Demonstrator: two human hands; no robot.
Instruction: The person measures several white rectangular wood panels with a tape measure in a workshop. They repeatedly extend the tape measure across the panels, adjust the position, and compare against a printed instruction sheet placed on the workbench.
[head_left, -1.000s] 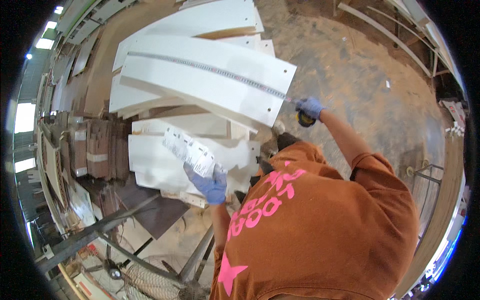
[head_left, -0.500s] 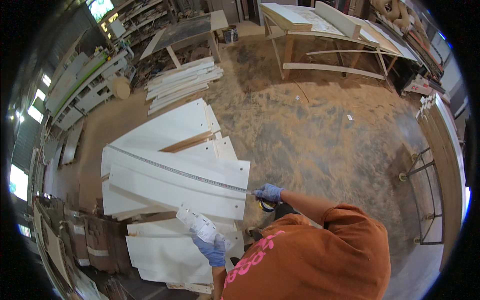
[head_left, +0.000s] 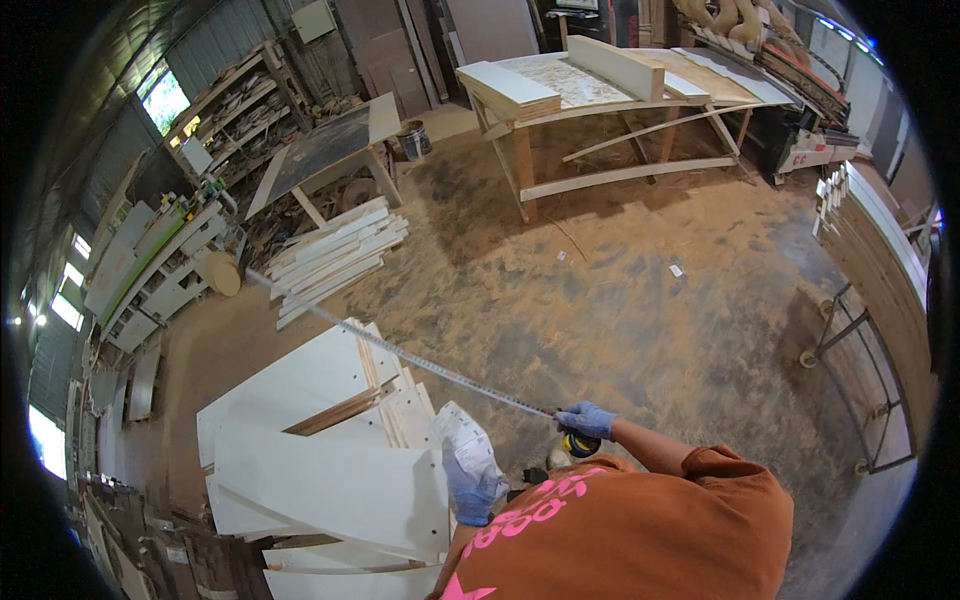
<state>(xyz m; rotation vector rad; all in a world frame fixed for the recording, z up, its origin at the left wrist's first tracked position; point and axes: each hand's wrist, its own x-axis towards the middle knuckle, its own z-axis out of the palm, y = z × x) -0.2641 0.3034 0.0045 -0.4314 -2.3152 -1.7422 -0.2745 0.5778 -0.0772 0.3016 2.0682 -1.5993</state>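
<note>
My right hand [head_left: 587, 420], in a bluish glove, is closed on a yellow-and-black tape measure [head_left: 580, 446]. Its long blade [head_left: 430, 366] stretches up and to the left through the air, above the white panels, with its far end near the pile of strips. My left hand [head_left: 474, 497], gloved as well, grips a crinkled clear plastic packet [head_left: 463, 440] with a white label. Below and left of it lie stacked white panels [head_left: 320, 480], fanned over each other, with small dark holes near their right ends.
Beyond the panels lies a pile of white strips [head_left: 335, 255]. A dark-topped table [head_left: 325, 150] and a bucket [head_left: 413, 140] stand behind it. Farther right is a workbench [head_left: 600, 100] with boards on it. A wheeled rack [head_left: 850, 330] holds boards at the right. Sawdust covers the floor [head_left: 600, 310].
The tape blade has lifted off the white panel and now hangs in the air. My left hand has moved right and up with the packet. The view has shifted upward.
</note>
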